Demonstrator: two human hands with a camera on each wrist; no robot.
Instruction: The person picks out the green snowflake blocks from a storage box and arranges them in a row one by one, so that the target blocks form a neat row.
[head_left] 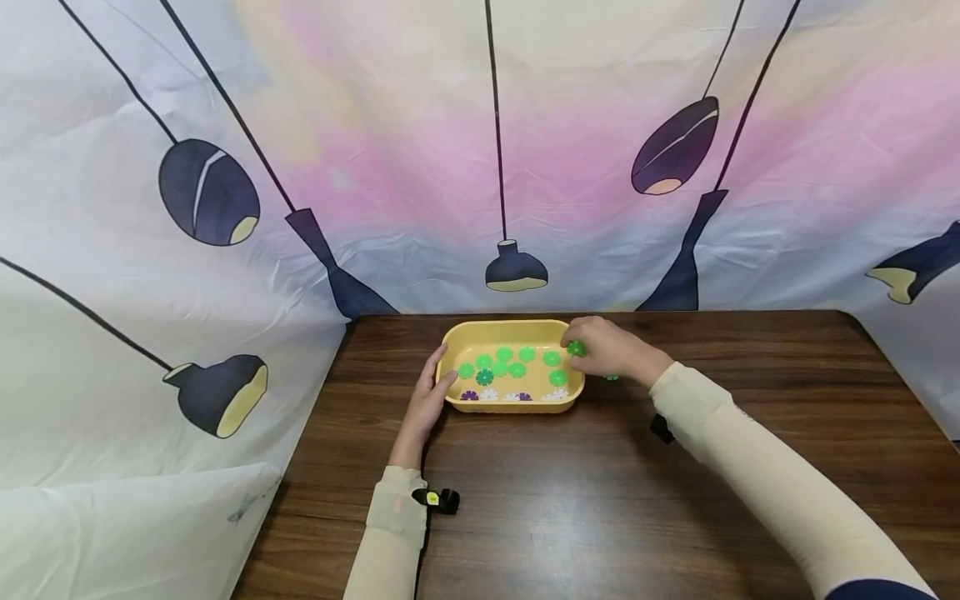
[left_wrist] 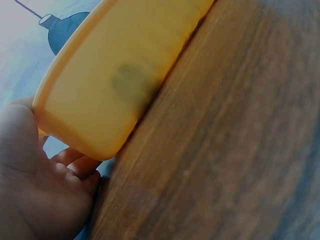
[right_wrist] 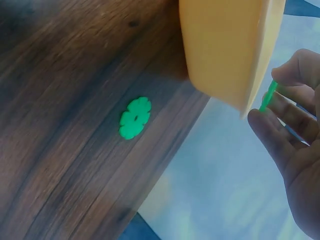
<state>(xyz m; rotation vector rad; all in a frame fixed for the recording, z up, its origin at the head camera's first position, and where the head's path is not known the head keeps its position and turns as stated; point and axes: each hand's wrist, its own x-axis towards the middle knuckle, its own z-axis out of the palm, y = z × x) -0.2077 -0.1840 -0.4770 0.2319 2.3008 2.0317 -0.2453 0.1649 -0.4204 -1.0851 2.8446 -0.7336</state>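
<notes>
While L hand [head_left: 427,396] grips yellow tray [head_left: 517,408], R hand [head_left: 611,347] pinches 1 green pc. [head_left: 576,348] nr. tray's rim; 2nd pc. [right_wrist: 135,118] on table [head_left: 525,500].

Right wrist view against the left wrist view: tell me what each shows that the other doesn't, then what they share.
Only the right wrist view shows the right hand pinching a green flower-shaped piece, and a second green piece lying on the wooden table.

Only the left wrist view shows the left hand gripping one end of the yellow tray.

Both share the tray, the table and the pale backdrop.
</notes>
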